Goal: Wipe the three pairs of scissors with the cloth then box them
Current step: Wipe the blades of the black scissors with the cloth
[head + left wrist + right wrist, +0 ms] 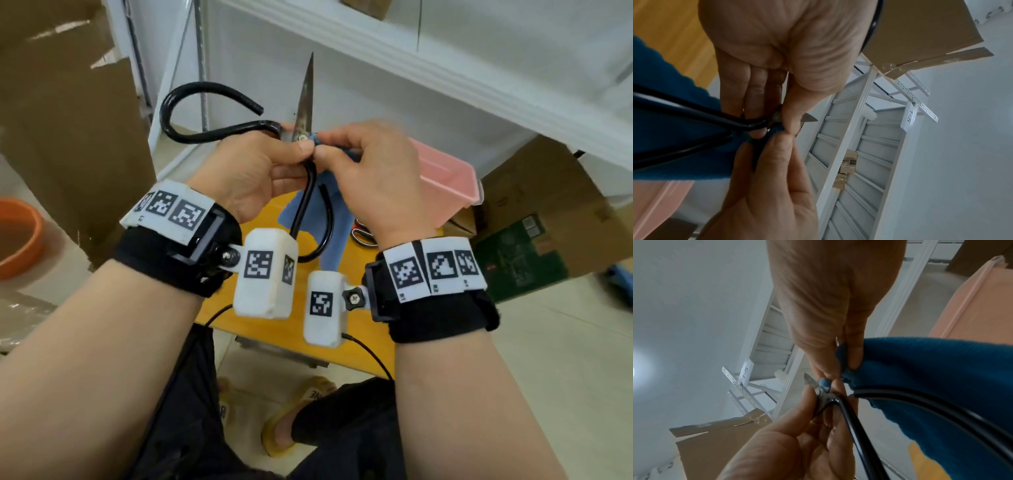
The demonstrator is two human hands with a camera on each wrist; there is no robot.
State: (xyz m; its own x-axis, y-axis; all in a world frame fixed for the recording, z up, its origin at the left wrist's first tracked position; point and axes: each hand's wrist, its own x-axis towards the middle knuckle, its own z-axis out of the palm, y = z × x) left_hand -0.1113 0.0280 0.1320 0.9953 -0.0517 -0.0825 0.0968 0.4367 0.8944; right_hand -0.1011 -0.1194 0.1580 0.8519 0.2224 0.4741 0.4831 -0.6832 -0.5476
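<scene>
Large scissors (306, 102) with black loop handles (205, 113) are held above the yellow table (267, 329), blades closed and pointing up and away. My left hand (291, 147) grips them at the pivot, thumb on top. My right hand (329, 150) pinches a fold of the blue cloth (339, 222) against the pivot screw; the rest of the cloth hangs below. In the left wrist view the blade tip (809, 118) pokes out past the thumb. In the right wrist view the cloth (941, 386) drapes over a handle. Small scissors (363, 233) lie on the table, partly hidden by my right wrist.
An open pink plastic box (445, 181) stands at the table's far right. White shelving (411, 58) rises behind. Cardboard boxes (68, 120) stand on the left and right, and an orange basin (17, 236) sits on the floor at left.
</scene>
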